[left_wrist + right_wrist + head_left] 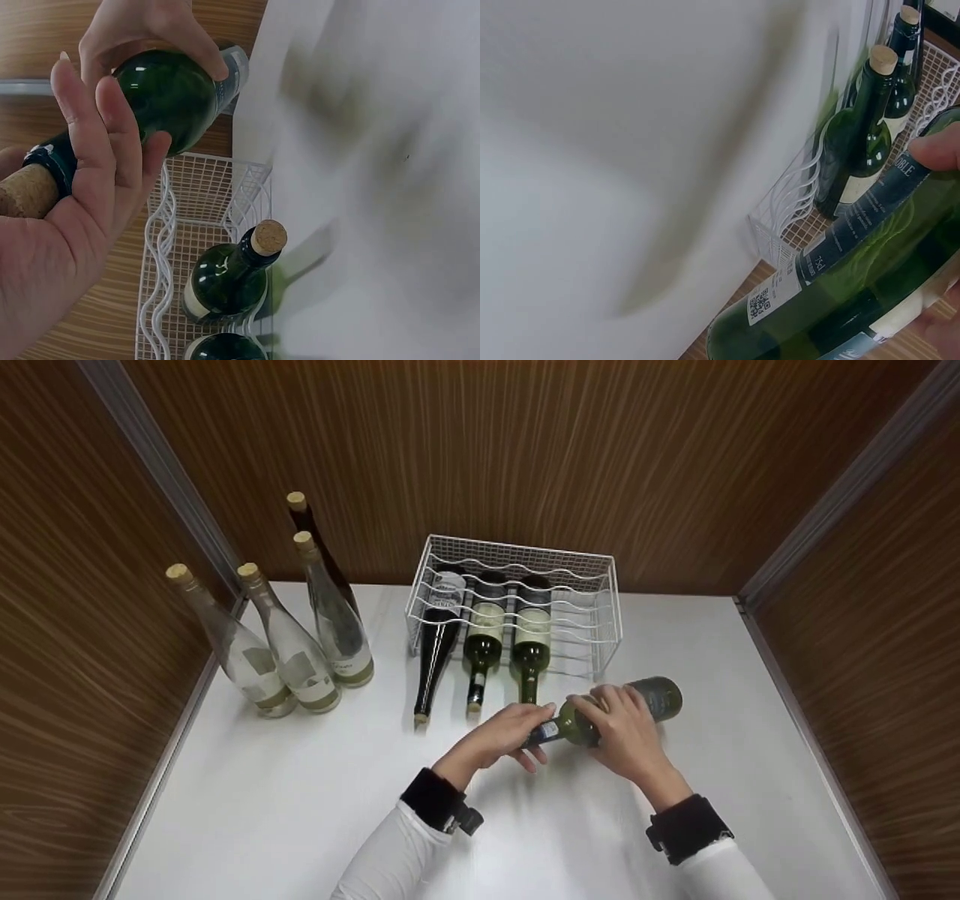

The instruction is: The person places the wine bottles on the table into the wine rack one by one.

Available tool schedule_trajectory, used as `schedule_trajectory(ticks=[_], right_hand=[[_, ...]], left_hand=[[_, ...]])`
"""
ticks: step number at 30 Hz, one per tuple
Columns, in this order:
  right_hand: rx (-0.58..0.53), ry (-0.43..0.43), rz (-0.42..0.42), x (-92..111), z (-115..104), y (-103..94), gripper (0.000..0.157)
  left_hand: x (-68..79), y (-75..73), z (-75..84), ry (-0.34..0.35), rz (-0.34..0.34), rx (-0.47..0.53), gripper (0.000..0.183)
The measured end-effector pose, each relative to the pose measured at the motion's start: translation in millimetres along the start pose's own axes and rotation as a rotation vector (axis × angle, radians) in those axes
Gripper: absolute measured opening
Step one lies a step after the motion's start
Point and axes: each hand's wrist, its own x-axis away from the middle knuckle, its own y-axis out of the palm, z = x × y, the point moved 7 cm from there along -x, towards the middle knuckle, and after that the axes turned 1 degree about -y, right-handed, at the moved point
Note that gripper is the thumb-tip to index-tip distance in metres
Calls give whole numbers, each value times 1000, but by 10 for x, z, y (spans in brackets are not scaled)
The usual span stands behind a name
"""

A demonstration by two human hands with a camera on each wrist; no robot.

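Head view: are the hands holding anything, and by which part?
One bottle: the right hand grips its body near the shoulder; the left hand has its neck between thumb and fingers.

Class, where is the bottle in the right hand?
In the head view, the green bottle is right of centre, just in front of the wire rack; the right hand grips its body and the left hand holds its neck.

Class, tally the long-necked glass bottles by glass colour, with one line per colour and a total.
Clear long-necked glass bottles: 3
Green long-necked glass bottles: 3
Dark, near-black long-necked glass bottles: 2
Total: 8
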Motion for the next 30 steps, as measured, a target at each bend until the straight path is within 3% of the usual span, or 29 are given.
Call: schedule_trajectory(ticks=[5,9,24,30], right_hand=[[-3,-40,-11,23,-52,30,71],[-5,-66,-22,38,-82,73,72],[-68,-77,-59,77,-152,169,84],[-169,-46,-106,82,-143,144,97]], left_hand=[[15,45,-79,-33,-64,-171,34],[5,60,-149,-11,-57,-240,26],[149,80,-277,-33,38,-151,30],[243,53,-322,-28,62,-100,31]])
